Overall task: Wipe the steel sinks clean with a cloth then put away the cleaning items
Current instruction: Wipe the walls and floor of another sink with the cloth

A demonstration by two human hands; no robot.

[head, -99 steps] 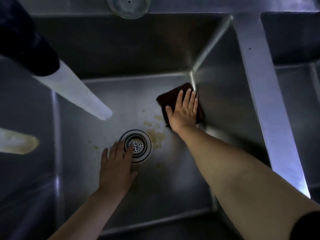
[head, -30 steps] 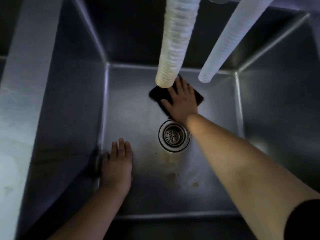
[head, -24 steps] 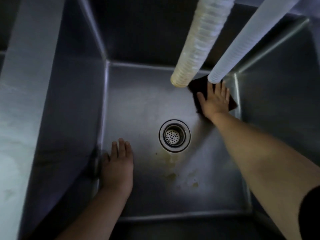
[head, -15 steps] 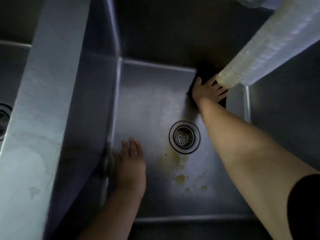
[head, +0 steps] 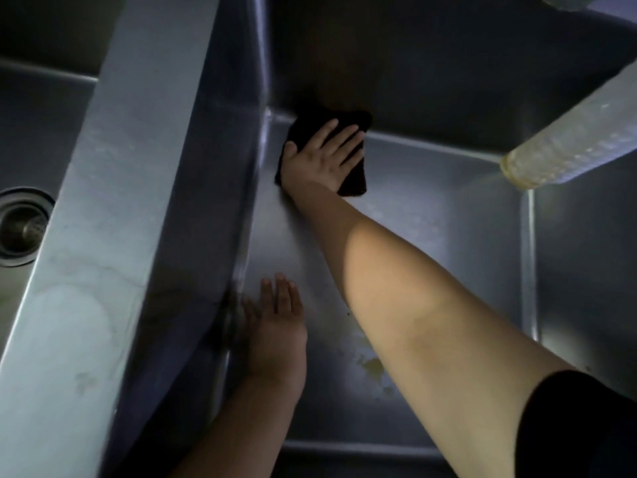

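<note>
Hands work low in a deep steel sink basin (head: 431,229), seen from the head camera looking straight down. At upper centre of the frame the right hand (head: 324,157) lies flat with fingers spread, pressing a dark, soft-looking cloth (head: 355,181) onto the basin floor where it meets the far wall, near the far-left corner; the palm pins the cloth rather than clutching it. At lower centre the left hand (head: 275,332) rests open and empty on the floor, its side against the left wall seam. The brushed metal is dull and streaked, with rounded seams between floor and walls. Yellowish stains (head: 374,365) mark the floor just beside the right forearm, which crosses the basin diagonally from the lower right corner, a black sleeve (head: 582,426) at its end. A broad flat divider (head: 113,208) runs diagonally down the left side of the frame, separating a neighbouring basin whose round drain strainer (head: 22,225) shows at the left edge. A ribbed, translucent hose (head: 565,146) with a yellowed end juts in from the upper right, hanging above the basin's right side. Bare floor lies open between the cloth and the hose.
</note>
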